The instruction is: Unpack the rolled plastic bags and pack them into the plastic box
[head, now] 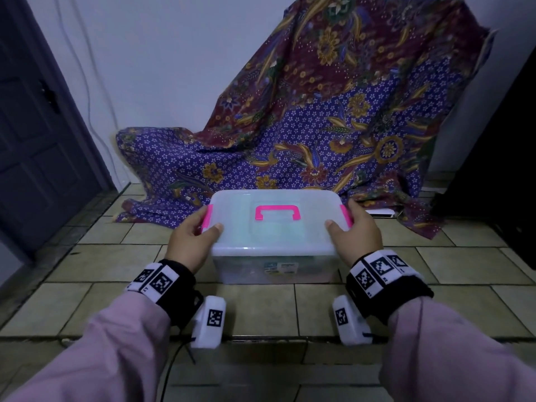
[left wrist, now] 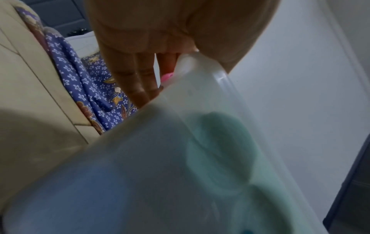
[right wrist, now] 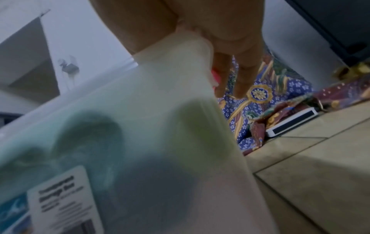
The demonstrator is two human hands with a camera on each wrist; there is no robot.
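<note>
A translucent plastic box (head: 272,236) with a pink handle (head: 277,212) stands on the tiled floor with its lid on. My left hand (head: 197,232) grips its left end, thumb on the lid and fingers over the pink latch (head: 208,219). My right hand (head: 358,226) grips the right end in the same way at the other latch (head: 347,216). Teal and green rolls (right wrist: 90,134) show dimly through the box wall (right wrist: 160,102). In the left wrist view my fingers (left wrist: 138,85) run down the side of the box (left wrist: 160,158), past a teal roll (left wrist: 220,142).
A patterned batik cloth (head: 333,111) drapes over something behind the box and spreads onto the floor. A dark door (head: 34,126) is at the left and dark furniture (head: 499,169) at the right. A flat white device (right wrist: 292,123) lies by the cloth's edge.
</note>
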